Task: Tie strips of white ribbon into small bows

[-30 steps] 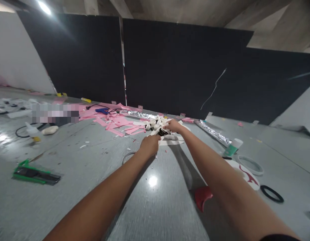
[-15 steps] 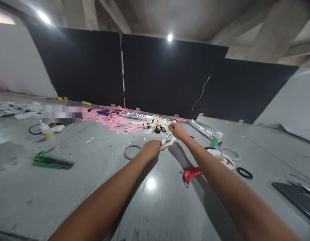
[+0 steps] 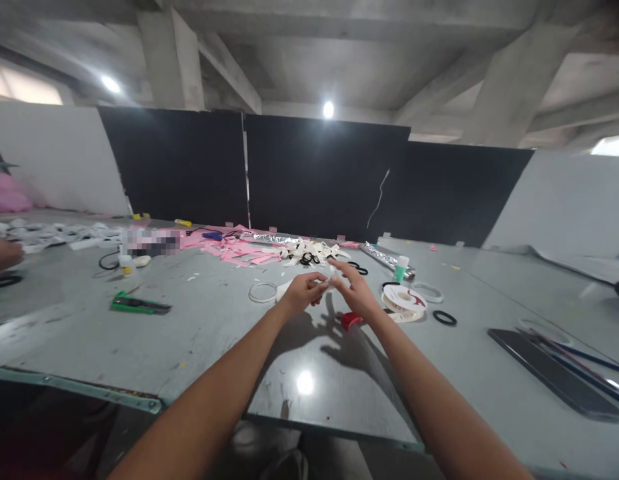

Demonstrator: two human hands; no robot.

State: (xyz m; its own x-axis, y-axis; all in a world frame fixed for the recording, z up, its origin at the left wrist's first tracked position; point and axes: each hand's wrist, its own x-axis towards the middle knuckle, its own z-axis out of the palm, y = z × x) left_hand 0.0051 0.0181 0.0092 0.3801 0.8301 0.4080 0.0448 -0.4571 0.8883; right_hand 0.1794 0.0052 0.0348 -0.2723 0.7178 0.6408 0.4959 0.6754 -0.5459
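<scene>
- Centrally, both hands meet above the table, pinching a small white strip between them.
- Left hand is curled, fingertips closed on the strip's near end; right hand is looser, fingers partly spread, its thumb and forefinger on the other end.
- Strip runs roughly left to right, slightly nearer the left hand.
- Just beyond lie a white ring, a red piece and a tape reel.
- Farther off, a scrap pile and pink offcuts.
</scene>
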